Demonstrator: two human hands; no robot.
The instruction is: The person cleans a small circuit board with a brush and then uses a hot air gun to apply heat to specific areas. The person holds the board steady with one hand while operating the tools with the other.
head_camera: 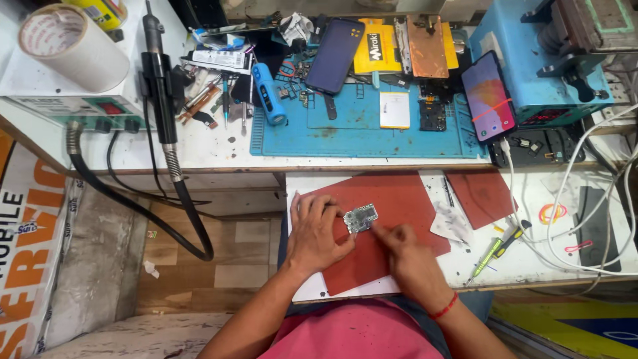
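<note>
Far to the left, a roll of tape (70,46) sits on a white station box (73,106), and a black hot-air handle (159,80) hangs beside it with its hose (133,206) looping down toward the floor. Further right, on the far tabletop (199,149), a blue work mat (365,129) carries a blue cylinder-shaped tool (269,93), a dark phone (334,55) and small parts. On the near tabletop (525,262) lies a red mat (399,199). The left hand (318,233) rests there, fingers curled narrow, pinching the left edge of a small circuit board (361,217), which lies on the red mat. The right hand (407,256) touches the board's right side with its fingertips, nearly closed; whether it holds a tool I cannot tell. Right of it lie a green and yellow screwdriver (495,251), white cables (571,199) and a lit phone (488,96) leaning against a blue machine (531,73).
</note>
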